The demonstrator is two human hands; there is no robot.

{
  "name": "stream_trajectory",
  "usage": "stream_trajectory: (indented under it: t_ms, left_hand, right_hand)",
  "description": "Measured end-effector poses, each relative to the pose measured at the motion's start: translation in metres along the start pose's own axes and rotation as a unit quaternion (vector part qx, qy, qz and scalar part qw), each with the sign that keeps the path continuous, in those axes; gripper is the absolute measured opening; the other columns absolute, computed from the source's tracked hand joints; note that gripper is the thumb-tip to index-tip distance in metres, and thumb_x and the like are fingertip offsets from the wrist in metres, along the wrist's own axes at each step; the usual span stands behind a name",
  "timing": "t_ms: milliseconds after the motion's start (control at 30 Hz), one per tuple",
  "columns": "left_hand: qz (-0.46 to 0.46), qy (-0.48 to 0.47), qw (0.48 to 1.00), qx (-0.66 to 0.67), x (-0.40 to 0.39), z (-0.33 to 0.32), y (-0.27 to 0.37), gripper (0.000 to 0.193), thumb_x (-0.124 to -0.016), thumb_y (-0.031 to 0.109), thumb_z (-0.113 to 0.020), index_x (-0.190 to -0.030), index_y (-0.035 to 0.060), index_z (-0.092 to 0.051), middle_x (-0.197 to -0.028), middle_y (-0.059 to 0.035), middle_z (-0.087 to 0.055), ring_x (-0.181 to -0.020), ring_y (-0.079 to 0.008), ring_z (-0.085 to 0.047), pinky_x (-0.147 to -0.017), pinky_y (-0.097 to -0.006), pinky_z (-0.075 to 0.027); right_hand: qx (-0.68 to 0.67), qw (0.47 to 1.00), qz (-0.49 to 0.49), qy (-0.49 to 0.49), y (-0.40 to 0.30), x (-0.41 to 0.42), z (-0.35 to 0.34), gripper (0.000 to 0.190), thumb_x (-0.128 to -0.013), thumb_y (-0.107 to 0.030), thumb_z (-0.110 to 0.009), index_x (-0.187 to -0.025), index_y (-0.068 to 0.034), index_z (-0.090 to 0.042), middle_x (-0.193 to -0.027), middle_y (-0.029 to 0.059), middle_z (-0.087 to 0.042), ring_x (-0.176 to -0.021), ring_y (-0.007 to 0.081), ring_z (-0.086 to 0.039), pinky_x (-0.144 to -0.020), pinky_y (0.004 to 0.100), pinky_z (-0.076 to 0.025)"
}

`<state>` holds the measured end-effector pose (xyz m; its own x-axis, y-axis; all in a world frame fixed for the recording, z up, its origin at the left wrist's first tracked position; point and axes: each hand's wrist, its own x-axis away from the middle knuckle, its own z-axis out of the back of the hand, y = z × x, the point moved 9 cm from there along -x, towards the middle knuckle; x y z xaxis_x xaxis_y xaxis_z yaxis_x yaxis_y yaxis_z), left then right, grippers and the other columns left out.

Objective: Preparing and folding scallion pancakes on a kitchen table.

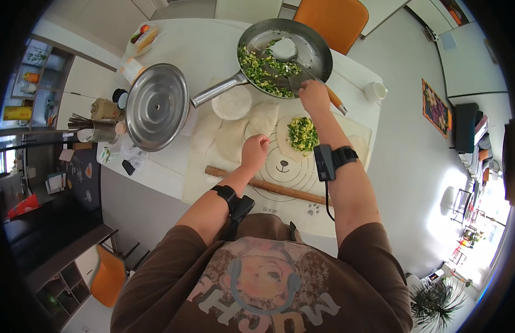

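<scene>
My right hand [315, 96] is at the near rim of the steel frying pan [320, 45], its fingers closed around what looks like a thin metal utensil [290, 83] dipping into chopped greens and egg [261, 68]. Beside it, a ladle with a wooden handle [335, 100] leans in the pan, its bowl [283, 50] upturned. My left hand [255, 153] hovers over the mat with curled fingers and nothing visible in it. Between the hands lies a flat dough round [284, 139], topped with a mound of filling [303, 134]. Folded dough pieces [263, 118] lie left of it.
A wooden rolling pin [282, 189] crosses the marked dough mat [224, 191] nearest me. The pan's handle [220, 88] points left, towards a large metal lid [157, 107]. A dough round or white disc [231, 103] lies below it. A white mug [375, 91] stands at right.
</scene>
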<state>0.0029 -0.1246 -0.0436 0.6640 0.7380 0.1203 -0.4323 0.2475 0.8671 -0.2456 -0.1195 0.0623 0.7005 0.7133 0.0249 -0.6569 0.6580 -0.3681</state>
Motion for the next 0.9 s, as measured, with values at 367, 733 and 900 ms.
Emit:
stream_trajectory:
  t_ms: [367, 733, 900]
  left_hand:
    - [-0.069, 0.034, 0.988, -0.134, -0.013, -0.043, 0.015, 0.011, -0.088, 0.009, -0.063, -0.087, -0.0012, -0.067, -0.079, -0.0165, -0.068, -0.078, -0.0374, -0.065, -0.073, -0.0475, -0.051]
    - [0.116, 0.014, 0.966, -0.229, -0.021, -0.057, 0.007, 0.015, -0.089, 0.014, -0.067, -0.087, -0.0005, -0.064, -0.089, -0.0211, -0.066, -0.082, -0.0367, -0.065, -0.071, -0.0441, -0.053]
    - [0.011, 0.013, 0.986, -0.165, -0.012, -0.055, 0.022, 0.011, -0.089, 0.011, -0.067, -0.089, 0.0017, -0.061, -0.084, -0.0147, -0.065, -0.078, -0.0308, -0.065, -0.068, -0.0406, -0.053]
  right_hand:
    - [-0.195, 0.965, -0.176, 0.006, 0.097, 0.164, -0.027, 0.016, -0.088, -0.013, -0.062, -0.096, -0.003, -0.072, -0.077, 0.0151, -0.070, -0.074, 0.0318, -0.069, -0.069, 0.0403, -0.054]
    - [-0.339, 0.840, -0.423, -0.031, 0.132, 0.244, -0.110, 0.019, -0.086, -0.017, -0.071, -0.088, 0.003, -0.070, -0.067, 0.0098, -0.070, -0.054, 0.0150, -0.069, -0.050, 0.0276, -0.055]
    - [-0.216, 0.885, -0.412, 0.007, 0.123, 0.239, -0.099, 0.019, -0.083, -0.022, -0.073, -0.087, -0.004, -0.072, -0.077, 0.0124, -0.073, -0.075, 0.0288, -0.072, -0.071, 0.0404, -0.055]
